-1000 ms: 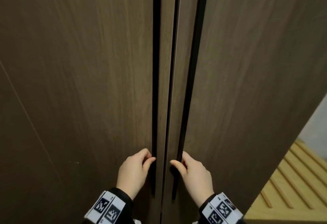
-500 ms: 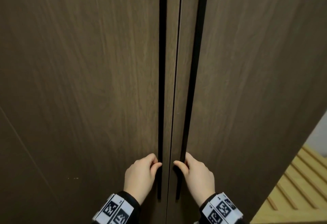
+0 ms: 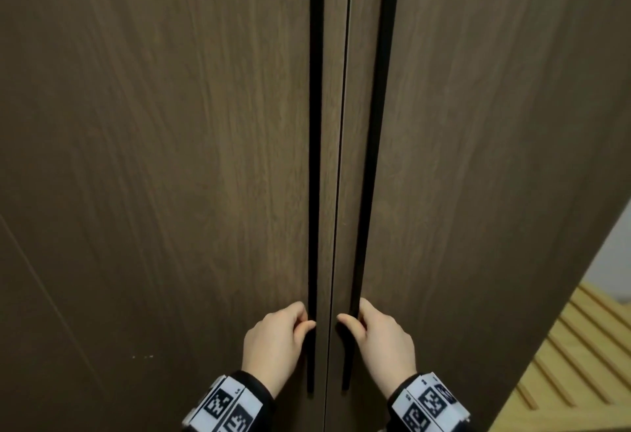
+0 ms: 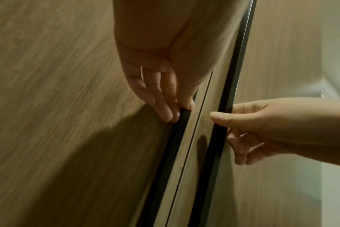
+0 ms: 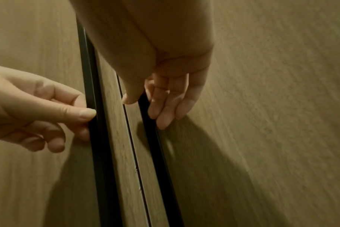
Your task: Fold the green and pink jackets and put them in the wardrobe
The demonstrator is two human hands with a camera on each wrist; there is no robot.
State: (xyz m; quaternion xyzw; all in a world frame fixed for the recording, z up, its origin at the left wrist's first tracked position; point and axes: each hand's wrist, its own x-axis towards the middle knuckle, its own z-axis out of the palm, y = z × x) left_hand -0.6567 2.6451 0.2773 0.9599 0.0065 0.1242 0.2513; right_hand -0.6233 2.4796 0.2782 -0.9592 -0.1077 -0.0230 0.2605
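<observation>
Both wardrobe (image 3: 170,158) doors closed. Left hand (image 3: 273,342) w/ fingers hooked on left black handle strip (image 3: 316,158), right hand (image 3: 386,346) gripping right strip (image 3: 379,158). Jackets not visible.

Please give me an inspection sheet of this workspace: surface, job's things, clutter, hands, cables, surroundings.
Surface: nothing seen.
Job's things: wardrobe doors closed, thin seam between; jackets not in view.
Clutter: nothing seen.
Hands: left hand grips the left black handle strip; right hand grips the right black handle strip.
Cables: nothing seen.
Surroundings: wooden slats at lower right, pale wall above them.
</observation>
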